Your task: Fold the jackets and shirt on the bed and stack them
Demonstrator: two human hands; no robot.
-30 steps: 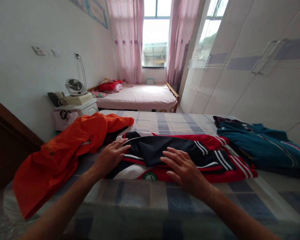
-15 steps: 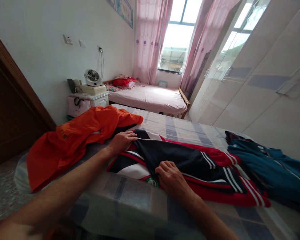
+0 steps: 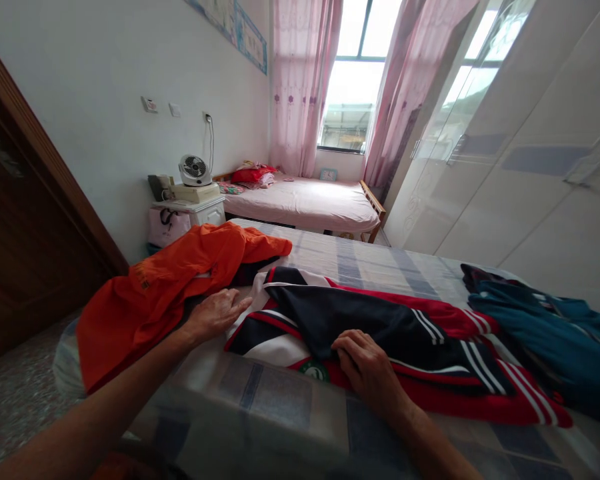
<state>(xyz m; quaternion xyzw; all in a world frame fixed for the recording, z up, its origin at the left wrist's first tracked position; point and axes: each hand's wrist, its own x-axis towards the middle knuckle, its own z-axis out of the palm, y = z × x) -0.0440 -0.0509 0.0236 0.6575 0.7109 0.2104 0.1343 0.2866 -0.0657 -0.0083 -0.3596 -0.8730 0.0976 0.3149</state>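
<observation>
A navy, red and white striped track jacket (image 3: 360, 310) lies flat, with its navy sleeves laid across the body. A round green badge (image 3: 314, 371) shows at its near edge. My left hand (image 3: 220, 313) is open beside the jacket's left end, its fingers stretched toward the white fabric there. My right hand (image 3: 367, 363) rests on the near side of the jacket, fingers bent and close together on the navy sleeve; the thumb is mostly hidden.
An orange shirt (image 3: 165, 287) lies left of the jacket and a teal jacket (image 3: 540, 327) right of it, all on a checked bedspread (image 3: 265, 393). Beyond stand a pink bed (image 3: 310, 200), a small fan (image 3: 195, 170) on a cabinet, and white wardrobes (image 3: 510, 193).
My left hand has drawn back from the jacket's left end, its fingers now off the navy fabric. My right hand has shifted slightly right along the sleeve. The view has tilted up a little.
</observation>
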